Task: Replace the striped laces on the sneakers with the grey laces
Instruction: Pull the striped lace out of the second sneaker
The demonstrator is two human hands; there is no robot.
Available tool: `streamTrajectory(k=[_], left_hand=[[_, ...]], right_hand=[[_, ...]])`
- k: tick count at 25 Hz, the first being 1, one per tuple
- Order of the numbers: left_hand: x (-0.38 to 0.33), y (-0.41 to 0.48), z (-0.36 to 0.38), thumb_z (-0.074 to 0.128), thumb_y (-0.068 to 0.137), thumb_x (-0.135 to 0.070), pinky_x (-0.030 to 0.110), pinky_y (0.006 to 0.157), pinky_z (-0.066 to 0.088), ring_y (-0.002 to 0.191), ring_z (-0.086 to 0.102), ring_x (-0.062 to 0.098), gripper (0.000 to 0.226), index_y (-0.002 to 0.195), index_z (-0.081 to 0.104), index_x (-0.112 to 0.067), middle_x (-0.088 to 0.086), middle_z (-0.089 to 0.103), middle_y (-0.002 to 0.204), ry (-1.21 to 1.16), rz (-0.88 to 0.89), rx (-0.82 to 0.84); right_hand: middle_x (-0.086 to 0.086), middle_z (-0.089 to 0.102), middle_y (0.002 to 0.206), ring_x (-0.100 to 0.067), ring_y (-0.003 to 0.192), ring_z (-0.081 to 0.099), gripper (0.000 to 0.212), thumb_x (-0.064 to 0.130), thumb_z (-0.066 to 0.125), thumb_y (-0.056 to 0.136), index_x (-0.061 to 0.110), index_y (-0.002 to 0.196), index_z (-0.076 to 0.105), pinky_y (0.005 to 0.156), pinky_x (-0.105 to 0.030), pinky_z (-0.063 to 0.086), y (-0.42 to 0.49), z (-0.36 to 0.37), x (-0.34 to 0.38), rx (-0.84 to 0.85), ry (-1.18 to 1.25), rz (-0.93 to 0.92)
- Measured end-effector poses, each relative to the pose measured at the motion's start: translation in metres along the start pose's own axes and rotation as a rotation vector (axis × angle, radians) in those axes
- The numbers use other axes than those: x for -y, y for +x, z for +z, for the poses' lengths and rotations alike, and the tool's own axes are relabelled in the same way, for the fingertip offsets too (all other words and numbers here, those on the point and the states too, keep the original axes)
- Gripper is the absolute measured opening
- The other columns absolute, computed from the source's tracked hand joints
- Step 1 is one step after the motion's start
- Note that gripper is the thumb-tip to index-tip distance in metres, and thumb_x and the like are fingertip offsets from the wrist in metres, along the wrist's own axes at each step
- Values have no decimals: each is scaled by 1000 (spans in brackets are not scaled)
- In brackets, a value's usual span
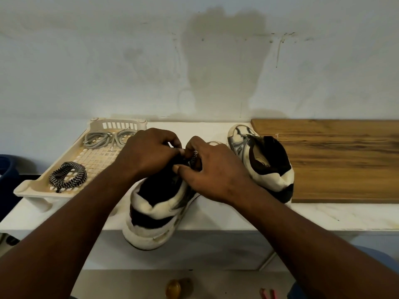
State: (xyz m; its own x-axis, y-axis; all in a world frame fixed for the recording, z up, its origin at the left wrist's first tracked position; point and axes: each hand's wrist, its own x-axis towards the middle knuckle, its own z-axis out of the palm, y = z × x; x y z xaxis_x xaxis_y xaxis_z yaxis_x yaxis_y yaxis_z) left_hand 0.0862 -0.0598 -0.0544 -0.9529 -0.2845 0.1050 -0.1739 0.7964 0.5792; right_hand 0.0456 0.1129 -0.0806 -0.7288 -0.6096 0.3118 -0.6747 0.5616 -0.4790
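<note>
Head view: black-and-white striped woven lace (195, 157) in the near black-and-white sneaker (155, 203), pinched by curled right hand (216, 175) fingers, left hand (146, 152) fingers curled gripping the upper; best pull slack row by row, grey cord laces (103, 139) waiting in cream lattice tray (32, 188).

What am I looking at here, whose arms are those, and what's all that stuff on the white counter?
There is no machine. A person wears a camera on the head, so you look down along their own arms. The right hand pinches a striped lace at the near sneaker. The left hand curls beside it, and what it holds is hidden. A second sneaker sits to the right, by a wooden board. On the left, a tray holds grey laces and a coiled striped lace.
</note>
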Motion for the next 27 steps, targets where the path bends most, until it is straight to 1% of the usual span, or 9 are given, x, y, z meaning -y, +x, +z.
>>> streamTrajectory(k=[2, 6, 9, 11, 14, 18, 21, 23, 27], left_hand=[[-3, -4, 3, 66, 85, -22, 49, 72, 61, 77, 70, 26, 10, 77, 71, -19, 0, 72, 79, -234, -110, -22], [-3, -12, 13, 57, 91, -10, 28, 54, 47, 63, 59, 23, 11, 93, 67, -4, 11, 68, 89, -672, -442, 0], [-5, -5, 14, 54, 88, -6, 27, 53, 50, 65, 63, 17, 23, 95, 70, -21, 1, 72, 91, -512, -273, -71], [-6, -8, 12, 55, 84, -12, 26, 66, 53, 77, 65, 9, 29, 91, 75, -31, -10, 72, 93, -368, -39, -104], [-4, -11, 15, 65, 86, -30, 18, 72, 45, 85, 63, 2, 14, 91, 76, -35, -16, 71, 93, -142, 211, -62], [-1, -6, 25, 63, 88, -42, 34, 79, 47, 92, 61, 14, 18, 85, 74, -29, -13, 69, 83, 98, 344, -228], [-11, -6, 15, 60, 99, -23, 36, 82, 50, 77, 64, 15, 20, 84, 68, -13, -5, 69, 73, -763, -19, -241], [-8, -7, 4, 64, 96, -26, 39, 80, 48, 62, 57, 18, 28, 88, 66, 0, 2, 58, 60, -1017, -175, -100], [-4, -11, 0, 73, 86, -56, 28, 58, 38, 54, 54, 3, 35, 75, 71, -22, -10, 58, 51, 62, 50, -9]], right_hand=[[11, 58, 77, -12, 74, 59, 40, 70, 58, 87, 35, 104, 48, 61, -31, 49, -4, 0, 4, 7, -62, -1], [4, 62, 82, -19, 75, 62, 33, 49, 59, 95, 28, 116, 46, 63, -34, 53, -7, 1, 6, -25, -93, 31], [0, 65, 86, -21, 76, 63, 34, 42, 57, 96, 26, 122, 43, 66, -36, 56, -6, -2, 1, -57, -95, 50], [2, 64, 85, -20, 77, 63, 34, 39, 58, 97, 26, 124, 42, 67, -38, 57, -5, -5, -2, -63, -97, 50], [3, 62, 80, -22, 75, 63, 33, 29, 60, 93, 23, 122, 44, 68, -41, 56, -4, -7, -6, -92, -69, 48], [5, 59, 81, -24, 81, 64, 31, 24, 60, 94, 22, 121, 46, 72, -40, 54, 0, -5, -12, -113, -29, 97], [6, 54, 83, -25, 84, 63, 27, 24, 57, 97, 21, 122, 47, 70, -36, 47, 1, 0, -13, -131, -40, 112], [6, 53, 83, -24, 82, 62, 27, 22, 56, 98, 20, 123, 46, 68, -34, 44, 1, 2, -13, -143, -43, 121], [6, 55, 84, -22, 82, 63, 26, 21, 56, 97, 22, 121, 46, 68, -35, 48, 1, 3, -13, -156, -10, 141]])
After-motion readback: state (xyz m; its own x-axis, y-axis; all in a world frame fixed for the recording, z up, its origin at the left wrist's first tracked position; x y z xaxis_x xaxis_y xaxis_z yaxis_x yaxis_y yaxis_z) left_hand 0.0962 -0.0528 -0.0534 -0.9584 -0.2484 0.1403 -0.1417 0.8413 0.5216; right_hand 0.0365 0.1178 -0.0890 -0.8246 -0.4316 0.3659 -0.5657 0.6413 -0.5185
